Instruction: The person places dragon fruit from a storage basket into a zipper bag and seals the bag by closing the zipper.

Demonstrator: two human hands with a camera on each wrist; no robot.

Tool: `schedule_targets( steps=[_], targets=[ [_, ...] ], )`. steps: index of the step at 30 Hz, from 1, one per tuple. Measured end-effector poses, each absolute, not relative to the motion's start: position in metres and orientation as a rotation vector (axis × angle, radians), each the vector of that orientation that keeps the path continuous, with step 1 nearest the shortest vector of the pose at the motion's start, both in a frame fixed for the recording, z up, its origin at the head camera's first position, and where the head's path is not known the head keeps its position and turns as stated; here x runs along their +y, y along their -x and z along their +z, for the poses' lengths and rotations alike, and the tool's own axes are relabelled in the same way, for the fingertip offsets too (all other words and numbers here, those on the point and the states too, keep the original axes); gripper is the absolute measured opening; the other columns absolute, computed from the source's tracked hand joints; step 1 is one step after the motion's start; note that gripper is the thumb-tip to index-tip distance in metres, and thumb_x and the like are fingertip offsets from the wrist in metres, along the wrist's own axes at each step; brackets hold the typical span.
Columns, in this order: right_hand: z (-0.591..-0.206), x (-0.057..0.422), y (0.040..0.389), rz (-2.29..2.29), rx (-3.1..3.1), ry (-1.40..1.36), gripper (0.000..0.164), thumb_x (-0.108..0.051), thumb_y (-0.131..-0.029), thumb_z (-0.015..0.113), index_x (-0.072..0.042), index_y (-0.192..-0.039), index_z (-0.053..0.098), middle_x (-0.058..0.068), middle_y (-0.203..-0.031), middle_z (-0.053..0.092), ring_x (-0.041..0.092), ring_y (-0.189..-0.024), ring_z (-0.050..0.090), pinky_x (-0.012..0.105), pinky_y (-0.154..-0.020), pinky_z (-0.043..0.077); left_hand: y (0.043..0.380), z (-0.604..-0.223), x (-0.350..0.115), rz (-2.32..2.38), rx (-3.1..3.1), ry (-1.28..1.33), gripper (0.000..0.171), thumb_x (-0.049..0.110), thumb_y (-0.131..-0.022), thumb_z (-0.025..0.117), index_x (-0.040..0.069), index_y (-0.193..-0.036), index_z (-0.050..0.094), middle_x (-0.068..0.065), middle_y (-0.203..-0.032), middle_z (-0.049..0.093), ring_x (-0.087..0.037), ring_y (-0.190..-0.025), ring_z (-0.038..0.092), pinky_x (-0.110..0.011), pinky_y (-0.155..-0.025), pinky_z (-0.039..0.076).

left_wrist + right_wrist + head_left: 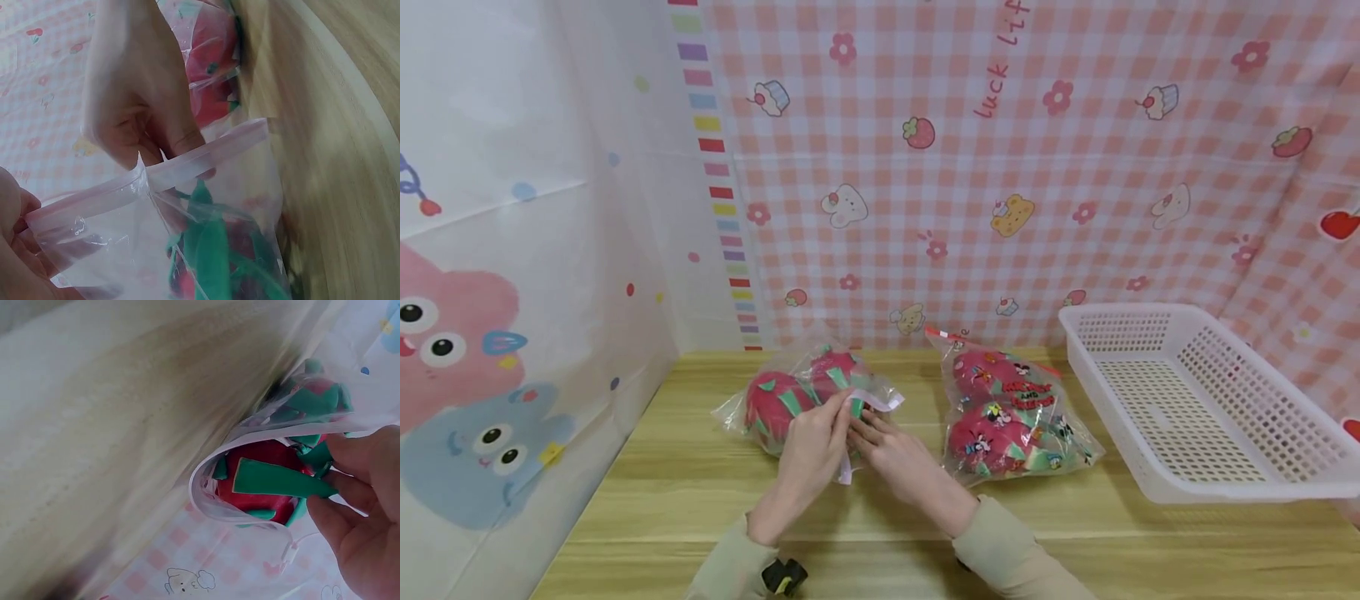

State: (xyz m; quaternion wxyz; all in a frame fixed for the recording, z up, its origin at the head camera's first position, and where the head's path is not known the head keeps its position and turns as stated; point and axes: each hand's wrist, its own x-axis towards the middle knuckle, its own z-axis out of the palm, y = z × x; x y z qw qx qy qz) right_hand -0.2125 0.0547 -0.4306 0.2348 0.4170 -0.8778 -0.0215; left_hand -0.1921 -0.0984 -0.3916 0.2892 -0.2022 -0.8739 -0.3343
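A clear zip bag (771,446) on the left of the table holds red dragon fruits (775,404) with green scales. The left hand (816,437) grips the pale rim (81,203) of this bag near one end. At the bag's mouth, the right hand (898,458) has its fingers in over the rim. In the right wrist view, the right hand (362,506) pinches a green scale (275,479) of a dragon fruit (256,450) inside the gaping mouth. A second bag (958,450) of dragon fruits, printed with cartoon figures and a red zip, lies right of the hands.
A white perforated basket (1157,467) stands at the right of the wooden table (880,558). Behind the table hangs a pink checked cloth (880,275), and a cartoon-printed sheet (587,250) hangs on the left. A dark band (784,577) sits at the left sleeve.
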Motion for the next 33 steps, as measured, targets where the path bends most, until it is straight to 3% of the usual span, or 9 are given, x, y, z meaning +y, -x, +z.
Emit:
schedule_targets(
  steps=[3, 7, 12, 15, 18, 21, 25, 28, 33],
  targets=[
    [-0.430, 0.051, 0.213, -0.071, -2.390, -1.136, 0.046, -0.012, -0.085, 0.068, -0.007, -0.130, 0.058, 0.008, -0.135, 0.057, 0.024, -0.129, 0.052, 0.032, -0.106, 0.043, 0.192, -0.392, -0.098, -0.842, -2.310, 0.556, 0.024, 0.007, -0.095, 0.053, -0.003, -0.112, 0.066, -0.007, -0.060, 0.062, -0.006, -0.046, 0.049, -0.020, -0.046, 0.044],
    [-0.427, 0.044, 0.213, -0.103, -2.330, -1.108, 0.046, -0.018, -0.081, 0.071, -0.007, -0.125, 0.062, 0.007, -0.128, 0.063, 0.023, -0.124, 0.056, 0.029, -0.101, 0.047, 0.190, -0.390, -0.098, -0.801, -2.282, 0.575, 0.023, 0.006, -0.094, 0.055, -0.004, -0.110, 0.067, -0.022, -0.096, 0.072, -0.033, -0.078, 0.071, -0.047, -0.075, 0.057],
    [-0.425, 0.040, 0.218, -0.119, -2.304, -1.110, 0.045, -0.018, -0.078, 0.073, -0.008, -0.121, 0.065, 0.007, -0.124, 0.065, 0.022, -0.120, 0.059, 0.028, -0.102, 0.046, 0.189, -0.387, -0.098, -0.780, -2.290, 0.558, 0.022, 0.008, -0.094, 0.056, -0.004, -0.108, 0.068, -0.023, -0.104, 0.070, -0.039, -0.088, 0.069, -0.059, -0.083, 0.052],
    [-0.423, 0.042, 0.222, -0.076, -2.309, -1.178, 0.043, -0.019, -0.081, 0.073, -0.009, -0.122, 0.064, 0.007, -0.126, 0.064, 0.023, -0.123, 0.057, 0.031, -0.106, 0.044, 0.190, -0.385, -0.099, -0.776, -2.281, 0.530, 0.021, 0.009, -0.093, 0.057, -0.002, -0.107, 0.069, -0.019, -0.089, 0.073, -0.030, -0.071, 0.069, -0.044, -0.070, 0.057],
    [-0.421, 0.050, 0.226, 0.032, -2.311, -1.300, 0.041, -0.018, -0.084, 0.071, -0.007, -0.123, 0.063, 0.008, -0.129, 0.062, 0.025, -0.127, 0.053, 0.033, -0.106, 0.043, 0.190, -0.385, -0.101, -0.804, -2.289, 0.510, 0.022, 0.010, -0.094, 0.056, -0.001, -0.108, 0.069, -0.011, -0.068, 0.068, -0.013, -0.053, 0.053, -0.028, -0.053, 0.048],
    [-0.416, 0.063, 0.228, 0.202, -2.283, -1.389, 0.034, -0.012, -0.085, 0.070, -0.005, -0.118, 0.066, 0.009, -0.124, 0.065, 0.024, -0.121, 0.058, 0.031, -0.100, 0.048, 0.188, -0.387, -0.103, -0.844, -2.332, 0.515, 0.023, 0.012, -0.095, 0.056, 0.001, -0.111, 0.068, -0.006, -0.063, 0.063, -0.007, -0.049, 0.041, -0.028, -0.058, 0.049],
    [-0.409, 0.086, 0.232, 0.313, -2.185, -1.251, 0.020, -0.010, -0.080, 0.074, -0.010, -0.100, 0.073, 0.002, -0.098, 0.074, 0.013, -0.084, 0.070, 0.024, -0.070, 0.056, 0.184, -0.391, -0.107, -0.864, -2.393, 0.579, 0.026, 0.013, -0.093, 0.060, 0.002, -0.115, 0.066, -0.014, -0.097, 0.073, -0.023, -0.079, 0.069, -0.053, -0.091, 0.051],
    [-0.406, 0.100, 0.240, 0.274, -2.148, -1.084, 0.012, -0.013, -0.077, 0.077, -0.014, -0.088, 0.073, -0.002, -0.082, 0.072, 0.011, -0.068, 0.065, 0.025, -0.057, 0.053, 0.179, -0.394, -0.110, -0.841, -2.428, 0.638, 0.030, 0.015, -0.090, 0.064, 0.000, -0.116, 0.064, -0.017, -0.114, 0.068, -0.037, -0.112, 0.062, -0.062, -0.096, 0.043],
    [-0.399, 0.110, 0.252, 0.166, -2.260, -1.010, 0.018, -0.011, -0.077, 0.077, -0.015, -0.090, 0.066, -0.001, -0.089, 0.069, 0.016, -0.080, 0.064, 0.028, -0.066, 0.055, 0.170, -0.401, -0.114, -0.710, -2.506, 0.721, 0.039, 0.020, -0.086, 0.069, 0.001, -0.119, 0.062, -0.019, -0.121, 0.065, -0.042, -0.119, 0.056, -0.066, -0.095, 0.042]
  ],
)
